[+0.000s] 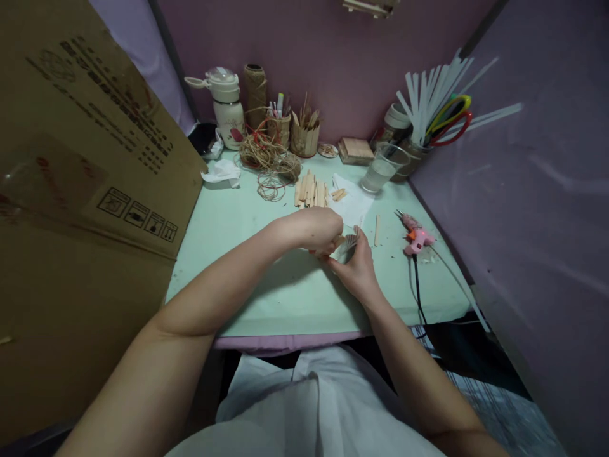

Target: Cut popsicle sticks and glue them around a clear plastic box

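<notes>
My left hand (320,227) is closed, its back turned up over the middle of the table. A bit of tan shows by its fingertips, but what they hold is hidden. Close beside it on the right, my right hand (356,265) curves its thumb and fingers around a small pale, hollow piece with a ribbed grey edge (350,242). Just beyond the hands lies a pile of wooden craft sticks (311,189). A single craft stick (377,230) rests to the right, and a white paper sheet (351,202) lies behind with short stick pieces on it.
A pink glue gun (419,241) with its cord lies at right. A clear plastic cup (379,172) stands near scissors (451,120) and white sticks. Tangled twine (261,152), a bottle (228,114) and stick holders line the back. A cardboard box (95,190) walls the left.
</notes>
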Tool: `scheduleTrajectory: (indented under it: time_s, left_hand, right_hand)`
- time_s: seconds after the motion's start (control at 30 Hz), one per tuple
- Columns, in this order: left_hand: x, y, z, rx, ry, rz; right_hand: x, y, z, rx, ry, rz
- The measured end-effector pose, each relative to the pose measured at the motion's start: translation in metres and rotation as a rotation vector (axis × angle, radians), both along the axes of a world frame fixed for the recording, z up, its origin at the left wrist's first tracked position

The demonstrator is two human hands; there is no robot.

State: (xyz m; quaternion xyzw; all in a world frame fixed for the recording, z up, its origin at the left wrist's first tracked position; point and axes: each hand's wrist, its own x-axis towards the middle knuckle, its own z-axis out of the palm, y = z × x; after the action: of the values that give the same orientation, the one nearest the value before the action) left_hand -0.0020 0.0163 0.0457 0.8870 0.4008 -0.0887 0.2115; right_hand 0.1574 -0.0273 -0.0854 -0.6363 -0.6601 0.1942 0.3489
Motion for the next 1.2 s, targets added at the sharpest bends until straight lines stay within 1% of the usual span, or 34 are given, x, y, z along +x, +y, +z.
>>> scheduleTrajectory:
  time_s: [0.23, 0.43, 0.57, 0.8, 0.97, 1.2]
  left_hand:
    - [-0.001, 0.003, -0.004, 0.011, -0.021, -0.029]
    - [-0.001, 0.002, -0.004, 0.028, -0.017, -0.007]
    - [-0.001, 0.003, -0.005, 0.035, -0.028, -0.009]
    - [-0.002, 0.005, -0.008, 0.014, -0.027, -0.032]
    - [-0.002, 0.005, -0.008, 0.01, -0.034, -0.036]
    - [-0.003, 0.004, -0.005, -0.022, -0.025, -0.024]
  right_hand:
    - [0.003, 0.003, 0.0, 0.026, 0.071, 0.03]
    - [0.004, 0.003, -0.001, 0.053, 0.074, 0.016]
    - [0.006, 0.004, -0.002, 0.08, 0.064, 0.031]
    - [0.008, 0.004, 0.006, 0.107, 0.087, 0.051]
    - [0.008, 0.002, 0.013, 0.156, 0.062, 0.046]
    - [0.011, 0.002, 0.011, 0.193, 0.037, 0.061]
